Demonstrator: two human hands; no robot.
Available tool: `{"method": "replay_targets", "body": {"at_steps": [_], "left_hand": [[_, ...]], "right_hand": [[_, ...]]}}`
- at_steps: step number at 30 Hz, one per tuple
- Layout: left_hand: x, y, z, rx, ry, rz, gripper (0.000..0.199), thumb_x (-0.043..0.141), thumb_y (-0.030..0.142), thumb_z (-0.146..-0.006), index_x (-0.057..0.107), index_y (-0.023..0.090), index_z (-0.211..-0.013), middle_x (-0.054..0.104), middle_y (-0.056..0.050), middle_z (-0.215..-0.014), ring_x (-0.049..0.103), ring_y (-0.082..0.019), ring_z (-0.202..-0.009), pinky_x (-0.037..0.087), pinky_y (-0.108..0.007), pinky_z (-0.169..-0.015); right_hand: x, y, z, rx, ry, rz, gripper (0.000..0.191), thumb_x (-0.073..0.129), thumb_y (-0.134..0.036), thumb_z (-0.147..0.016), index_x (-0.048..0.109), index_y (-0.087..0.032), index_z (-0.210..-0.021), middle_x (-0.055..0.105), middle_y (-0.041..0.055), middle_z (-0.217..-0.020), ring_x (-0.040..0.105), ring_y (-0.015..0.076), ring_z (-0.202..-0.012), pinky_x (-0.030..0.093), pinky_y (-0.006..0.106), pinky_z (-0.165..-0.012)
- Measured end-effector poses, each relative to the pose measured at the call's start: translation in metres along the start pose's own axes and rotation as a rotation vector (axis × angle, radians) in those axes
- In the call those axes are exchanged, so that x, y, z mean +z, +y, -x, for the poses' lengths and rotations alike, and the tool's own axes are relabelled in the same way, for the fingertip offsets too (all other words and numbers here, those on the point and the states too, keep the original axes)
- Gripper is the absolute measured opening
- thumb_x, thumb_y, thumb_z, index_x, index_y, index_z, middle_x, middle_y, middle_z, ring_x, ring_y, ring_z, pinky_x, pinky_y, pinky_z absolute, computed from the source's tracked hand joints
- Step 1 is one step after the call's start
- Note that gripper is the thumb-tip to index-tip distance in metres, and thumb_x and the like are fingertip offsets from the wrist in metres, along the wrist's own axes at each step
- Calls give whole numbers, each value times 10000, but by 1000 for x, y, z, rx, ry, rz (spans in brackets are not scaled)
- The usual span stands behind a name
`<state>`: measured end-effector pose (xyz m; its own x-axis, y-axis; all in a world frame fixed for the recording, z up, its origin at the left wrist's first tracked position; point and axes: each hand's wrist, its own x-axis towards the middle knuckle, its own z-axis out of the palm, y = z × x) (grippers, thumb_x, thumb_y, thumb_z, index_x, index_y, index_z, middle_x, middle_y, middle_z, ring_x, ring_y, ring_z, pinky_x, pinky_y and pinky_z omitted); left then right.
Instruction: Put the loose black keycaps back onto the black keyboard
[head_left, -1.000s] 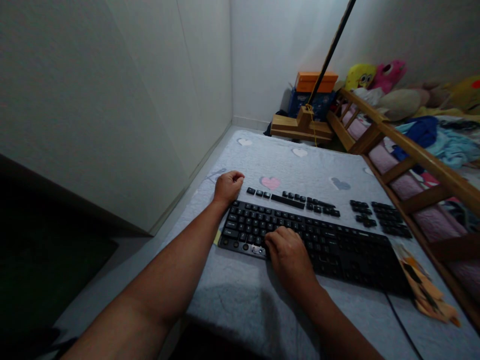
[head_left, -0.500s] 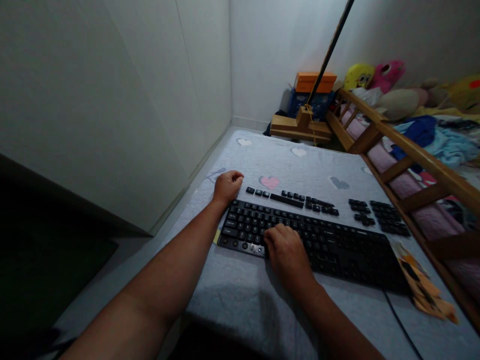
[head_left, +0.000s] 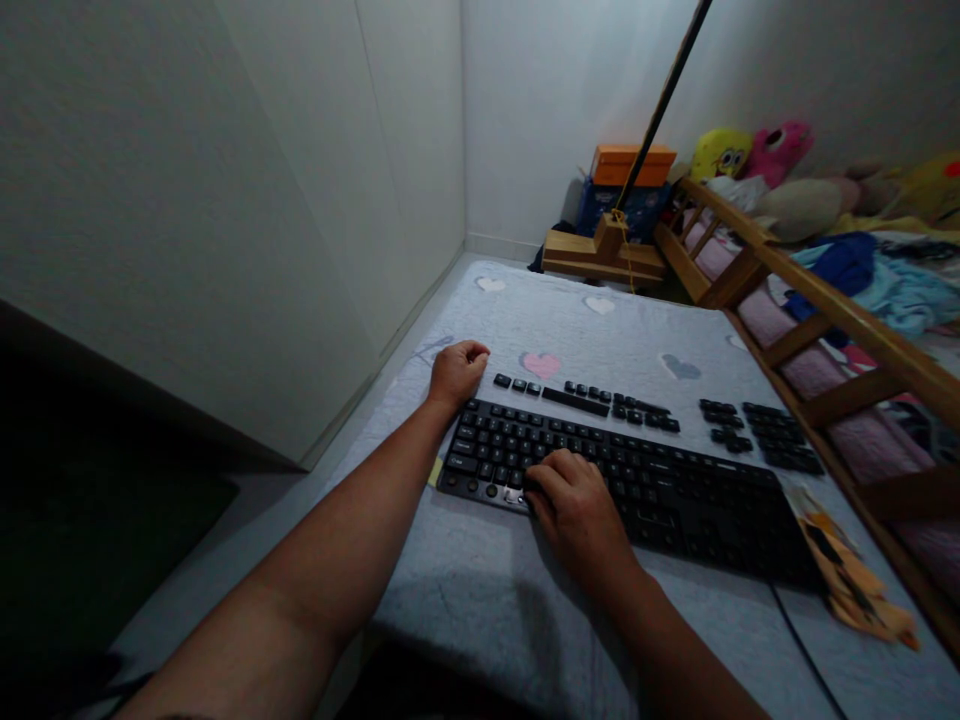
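Observation:
A black keyboard lies at a slant on the cloth-covered table. Several keys are gone from its front row, where bare sockets and a shiny strip show at the left end. My right hand is over this front edge, thumb and fingers drawn together at the keys; whatever is between the fingertips is hidden. Just past the keyboard's far left corner, my left hand rests on the cloth with curled fingers, its inside hidden. Loose keycaps and a long space bar are lined up behind the keyboard.
More loose keycaps sit in groups at the back right. An orange cloth-like item lies by the keyboard's right end, near a cable. A wooden bed rail borders the table's right; a pale cabinet stands left.
My right hand has shifted very slightly at the front keys, its fingertips a little further left. My left hand stays in place, and the keyboard and loose keycaps have not moved.

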<state>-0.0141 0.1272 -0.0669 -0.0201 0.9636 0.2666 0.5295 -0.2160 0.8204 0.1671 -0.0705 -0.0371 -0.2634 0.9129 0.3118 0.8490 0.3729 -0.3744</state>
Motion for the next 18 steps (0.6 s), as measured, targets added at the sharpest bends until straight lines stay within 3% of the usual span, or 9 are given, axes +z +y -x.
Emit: {"method": "replay_targets", "body": {"at_steps": [12,18], "left_hand": [[-1,3,2,0,-5,-8,202,575,241,-778,753,172,-845,755,-49,-820,663,-183,-749,509,-295,-763],[-1,2,1,0,-3,-6,201,572,241,-777,750,171,-840,753,-53,-819,663,-184,-750,507,-295,-759]], "right_hand": [[-1,0,1,2,-7,-33,105,644,-91,-855,685,-187,-854,625,51,-883,518,209,-856,400,340,-781],[0,3,4,-60,75,-19,176,597,-78,-893,691,-191,-797,635,46,-843,505,188,-809,389,322,-745]]}}
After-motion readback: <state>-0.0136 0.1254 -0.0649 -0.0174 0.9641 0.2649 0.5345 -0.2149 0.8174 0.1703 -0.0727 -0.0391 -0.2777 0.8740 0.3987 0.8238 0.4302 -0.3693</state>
